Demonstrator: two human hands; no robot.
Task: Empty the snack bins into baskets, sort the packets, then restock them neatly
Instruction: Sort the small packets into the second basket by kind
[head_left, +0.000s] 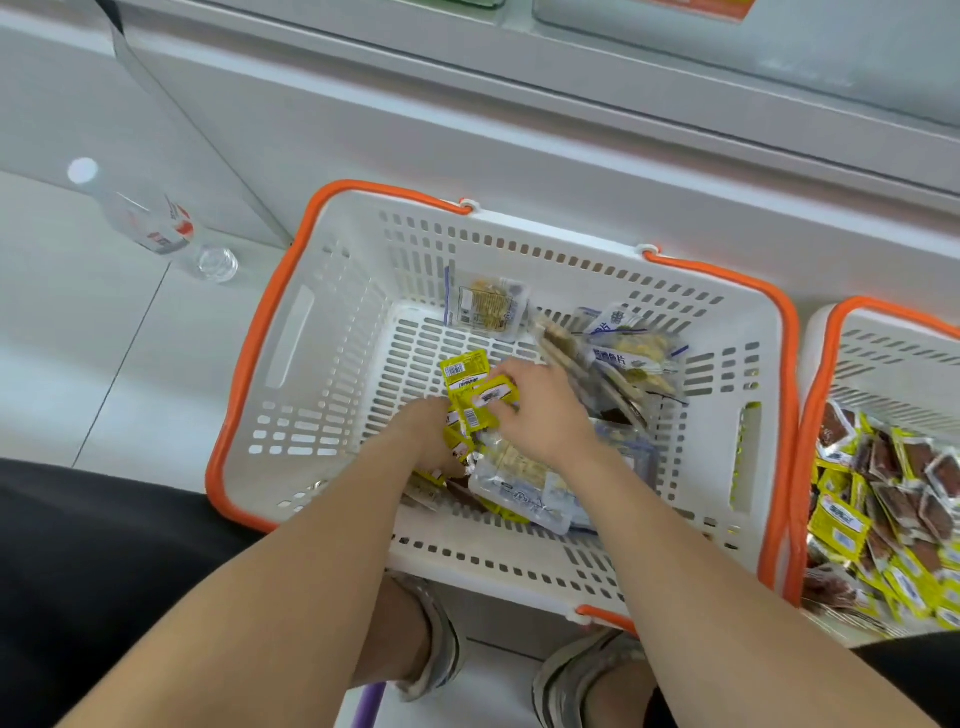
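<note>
The left hand (431, 436) clutched a bunch of yellow packets (470, 387) and the right hand (540, 410) pinched more, inside a white basket (291, 332); their print was too blurred to read.

A clear plastic bottle (136, 213) with a white cap and a red-and-white label is seen on the pale tiled floor (78, 332), well to the left of the left hand (431, 436) and farther away. A white cabinet front (519, 135) is set beyond the right hand (540, 410). Grey sandals (441, 644) are worn on the feet below both hands, nearer the viewer. A purple object (370, 706) is partly shown between them at the lower edge. A black garment (88, 551) is spread low on the left.
</note>
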